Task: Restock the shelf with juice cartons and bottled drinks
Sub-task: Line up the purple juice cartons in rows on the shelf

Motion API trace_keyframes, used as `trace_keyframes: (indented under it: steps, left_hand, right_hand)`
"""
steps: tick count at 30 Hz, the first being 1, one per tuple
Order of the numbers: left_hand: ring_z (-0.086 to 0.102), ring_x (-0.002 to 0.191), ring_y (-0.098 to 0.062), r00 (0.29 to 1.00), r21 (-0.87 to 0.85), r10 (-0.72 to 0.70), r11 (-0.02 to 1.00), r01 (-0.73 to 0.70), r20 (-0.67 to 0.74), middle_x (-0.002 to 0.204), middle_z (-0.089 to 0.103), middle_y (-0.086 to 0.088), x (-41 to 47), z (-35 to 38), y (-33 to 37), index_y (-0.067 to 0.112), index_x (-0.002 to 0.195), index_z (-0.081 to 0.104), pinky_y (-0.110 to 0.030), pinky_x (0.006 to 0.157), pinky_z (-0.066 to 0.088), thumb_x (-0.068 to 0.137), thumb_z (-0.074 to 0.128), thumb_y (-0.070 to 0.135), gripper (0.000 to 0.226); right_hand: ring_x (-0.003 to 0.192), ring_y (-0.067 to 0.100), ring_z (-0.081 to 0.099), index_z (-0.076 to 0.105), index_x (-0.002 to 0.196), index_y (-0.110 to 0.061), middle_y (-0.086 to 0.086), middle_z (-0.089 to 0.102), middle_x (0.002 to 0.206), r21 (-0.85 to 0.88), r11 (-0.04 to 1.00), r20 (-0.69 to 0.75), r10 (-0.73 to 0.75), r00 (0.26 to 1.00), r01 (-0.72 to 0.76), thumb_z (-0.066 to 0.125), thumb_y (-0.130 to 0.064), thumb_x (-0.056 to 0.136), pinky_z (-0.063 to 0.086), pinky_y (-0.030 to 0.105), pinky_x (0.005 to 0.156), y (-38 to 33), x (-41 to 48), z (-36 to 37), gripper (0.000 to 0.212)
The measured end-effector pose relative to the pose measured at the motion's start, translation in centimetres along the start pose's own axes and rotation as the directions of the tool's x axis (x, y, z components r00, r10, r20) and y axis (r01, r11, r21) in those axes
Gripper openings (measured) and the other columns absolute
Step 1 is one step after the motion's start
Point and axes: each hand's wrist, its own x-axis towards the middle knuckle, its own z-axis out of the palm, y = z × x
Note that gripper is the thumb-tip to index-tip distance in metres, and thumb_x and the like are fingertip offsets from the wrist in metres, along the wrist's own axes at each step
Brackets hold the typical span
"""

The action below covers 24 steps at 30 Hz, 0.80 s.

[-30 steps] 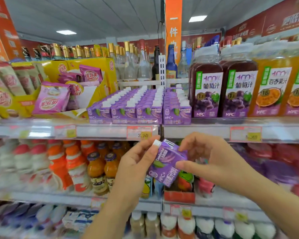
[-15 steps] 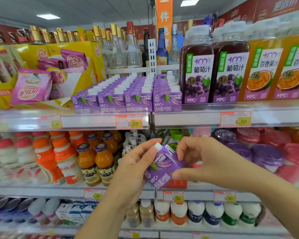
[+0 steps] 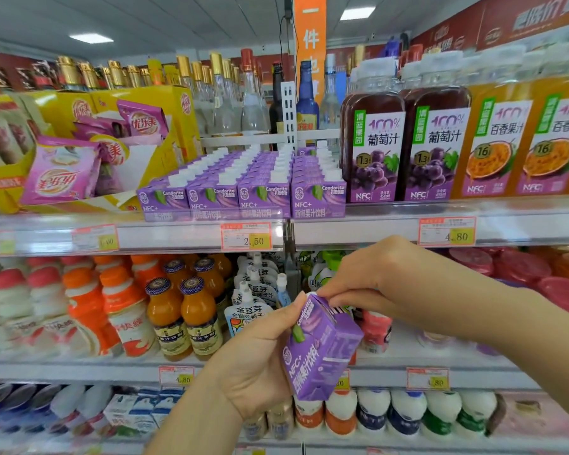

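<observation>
Purple juice carton [image 3: 322, 349], near-upright with its top tipped left, sits clasped round the body by my left grip [image 3: 260, 366] and pinched at the top by my right grip [image 3: 385, 280], directly below the matching carton rows [image 3: 243, 195] on the shelf [image 3: 178, 236] above.

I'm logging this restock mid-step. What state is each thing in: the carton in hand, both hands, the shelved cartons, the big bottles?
purple carton: off the shelf, tilted, held in both hands.
left hand: grips the carton's body.
right hand: pinches the carton's top edge.
shelved cartons: upright, four packed rows, fronts outward.
grape juice bottles: upright, labels outward.
passion fruit bottles: upright, labels outward.
</observation>
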Motion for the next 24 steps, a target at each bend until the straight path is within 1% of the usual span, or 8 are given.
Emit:
trace_keyframes:
  steps: [2, 4, 7, 10, 12, 15, 18, 24]
  left_hand:
    - [0.069, 0.065, -0.025, 1.0, 0.011, -0.023, 1.0, 0.023, -0.006, 0.082, 0.07, -0.018, -0.1, -0.1, 0.1, -0.001, 0.082, 0.076, -0.035, 0.063, 0.059, 0.069, 0.076, 0.022, 0.027]
    - [0.069, 0.076, -0.026, 1.0, 0.061, 0.002, 0.998, -0.002, 0.0, 0.092, 0.069, -0.019, 0.1, -0.4, 0.3, -0.001, 0.093, 0.075, -0.037, 0.073, 0.058, 0.065, 0.077, 0.02, 0.035]
    - [0.067, 0.086, -0.026, 0.988, 0.333, 0.14, 0.936, -0.111, -0.065, 0.104, 0.07, -0.02, 0.5, -0.3, 1.2, 0.006, 0.111, 0.069, -0.037, 0.078, 0.056, 0.074, 0.068, 0.024, 0.041]
    - [0.068, 0.082, -0.023, 0.964, 0.522, 0.253, 0.834, -0.178, -0.076, 0.099, 0.073, -0.014, 0.6, 0.4, 2.1, 0.014, 0.112, 0.066, -0.038, 0.079, 0.055, 0.07, 0.064, 0.029, 0.044]
    - [0.069, 0.08, -0.021, 0.953, 0.542, 0.293, 0.814, -0.209, -0.073, 0.096, 0.074, -0.008, 0.6, 0.6, 2.4, 0.019, 0.111, 0.065, -0.037, 0.076, 0.056, 0.07, 0.064, 0.03, 0.043]
    - [0.07, 0.08, -0.012, 0.94, 0.483, 0.329, 0.839, -0.25, -0.087, 0.089, 0.074, 0.004, 0.6, 0.0, 2.4, 0.022, 0.115, 0.062, -0.031, 0.066, 0.058, 0.069, 0.061, 0.032, 0.047]
    - [0.069, 0.094, -0.015, 0.951, 0.438, 0.302, 0.866, -0.241, -0.074, 0.104, 0.073, 0.0, -0.2, -1.2, 1.9, 0.021, 0.121, 0.059, -0.031, 0.069, 0.058, 0.071, 0.061, 0.031, 0.052]
    - [0.071, 0.087, -0.018, 0.966, 0.327, 0.251, 0.919, -0.219, -0.057, 0.107, 0.072, -0.012, -0.5, -2.9, 1.0, 0.013, 0.118, 0.061, -0.024, 0.063, 0.058, 0.073, 0.059, 0.012, 0.045]
  right_hand:
    - [0.066, 0.001, 0.064, 0.078, 0.092, -0.018, -0.009, 0.073, 0.077, 0.037, 0.999, 0.0, 0.005, 1.0, -0.005, 0.051, -0.036, 0.086, 0.049, 0.011, 0.064, 0.2, -0.2, 0.1, 0.034]
    - [0.074, -0.005, 0.063, 0.077, 0.097, -0.022, -0.015, 0.072, 0.082, 0.195, 0.971, 0.008, 0.142, 0.99, -0.141, 0.055, -0.046, 0.088, 0.047, 0.008, 0.069, 0.0, -0.5, -0.1, 0.034]
    - [0.061, 0.001, 0.062, 0.071, 0.101, -0.035, -0.019, 0.069, 0.077, 0.477, 0.76, 0.141, 0.43, 0.892, -0.442, 0.061, -0.055, 0.078, 0.048, 0.019, 0.057, -0.4, -1.0, 0.3, 0.032]
    - [0.067, 0.011, 0.068, 0.064, 0.105, -0.037, -0.014, 0.068, 0.092, 0.622, 0.574, 0.195, 0.545, 0.815, -0.532, 0.077, -0.038, 0.073, 0.048, 0.019, 0.058, -0.7, -1.0, 0.9, 0.035]
    - [0.071, 0.015, 0.068, 0.062, 0.11, -0.035, -0.01, 0.069, 0.085, 0.7, 0.451, 0.233, 0.589, 0.774, -0.554, 0.078, -0.027, 0.075, 0.049, 0.018, 0.061, -0.6, -1.0, 1.5, 0.04]
    - [0.075, 0.023, 0.066, 0.063, 0.114, -0.026, -0.001, 0.069, 0.078, 0.857, 0.097, 0.328, 0.654, 0.682, -0.506, 0.072, -0.021, 0.075, 0.053, 0.024, 0.06, -0.6, -1.3, 2.8, 0.04]
    - [0.074, 0.026, 0.06, 0.067, 0.108, -0.014, 0.01, 0.07, 0.088, 0.883, -0.188, 0.432, 0.687, 0.585, -0.431, 0.068, -0.026, 0.07, 0.056, 0.026, 0.059, -0.5, -1.7, 4.2, 0.039]
    - [0.056, 0.015, 0.065, 0.064, 0.1, -0.01, 0.01, 0.067, 0.081, 0.846, -0.374, 0.532, 0.639, 0.556, -0.38, 0.069, -0.026, 0.068, 0.055, 0.023, 0.052, -0.9, -1.9, 5.3, 0.036]
